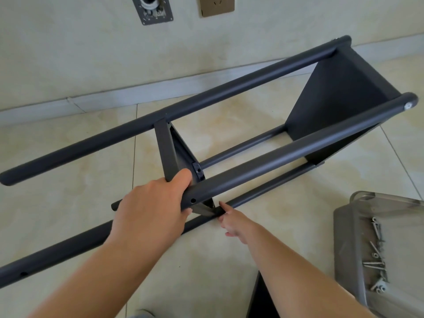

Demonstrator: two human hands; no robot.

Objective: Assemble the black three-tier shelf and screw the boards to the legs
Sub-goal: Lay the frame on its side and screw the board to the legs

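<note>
l hand (151, 203) grips leg (263, 161), r hand (231, 222) reaches under board (174, 154).

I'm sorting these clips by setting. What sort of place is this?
Probably a room in a home, with the work done on the floor: glossy beige floor tiles, a skirting board along the wall, and a brown wall socket low above it.

A: Lighting on my feed? Bright, even daylight, soft, no hard source that I could place.

B: Shadows?

A: Faint ones only, under the lower leg (128, 235) on the floor tiles (263, 115). Dull sheen along the upper leg (183, 104), no glare.

B: Sharpness?

A: Slightly soft overall. Wide-angle bend curved the skirting (114, 95); the clear bin (348, 226) at the edge looked smeared.
</note>
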